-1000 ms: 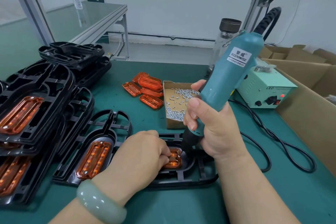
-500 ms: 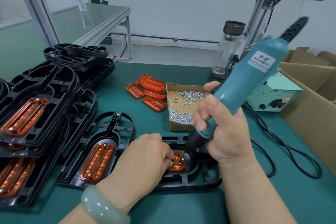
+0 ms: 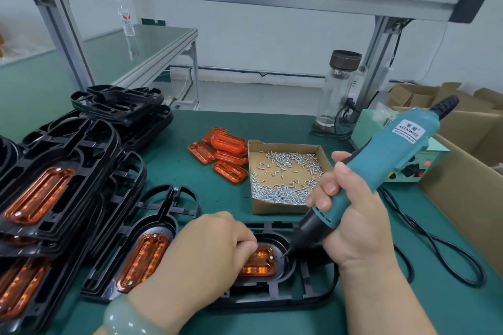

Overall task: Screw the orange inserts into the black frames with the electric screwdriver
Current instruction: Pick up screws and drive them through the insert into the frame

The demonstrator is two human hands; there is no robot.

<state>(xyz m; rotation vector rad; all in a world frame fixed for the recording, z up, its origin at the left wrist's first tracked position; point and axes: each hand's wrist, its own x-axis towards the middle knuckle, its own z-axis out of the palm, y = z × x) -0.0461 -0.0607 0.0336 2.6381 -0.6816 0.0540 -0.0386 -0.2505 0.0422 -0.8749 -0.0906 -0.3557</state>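
Screwdriver [image 3: 381,171] slants, tip down-left at orange insert [image 3: 260,264]; right fingers [image 3: 330,186] grip it, left fingers [image 3: 245,247] apparently pinch insert.

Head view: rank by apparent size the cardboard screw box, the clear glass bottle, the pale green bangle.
1. Open cardboard box of screws.
2 and 3 unsure: clear brown-lidded glass bottle and pale green bangle look alike; the bangle is nearer and cropped.

Orange insert [image 3: 258,264] in black frame [image 3: 313,297], teal screwdriver [image 3: 381,163] — tilted

Glossy translucent orange inserts [image 3: 258,262] (plastic), matt black frames [image 3: 304,288], cardboard box [image 3: 283,208].
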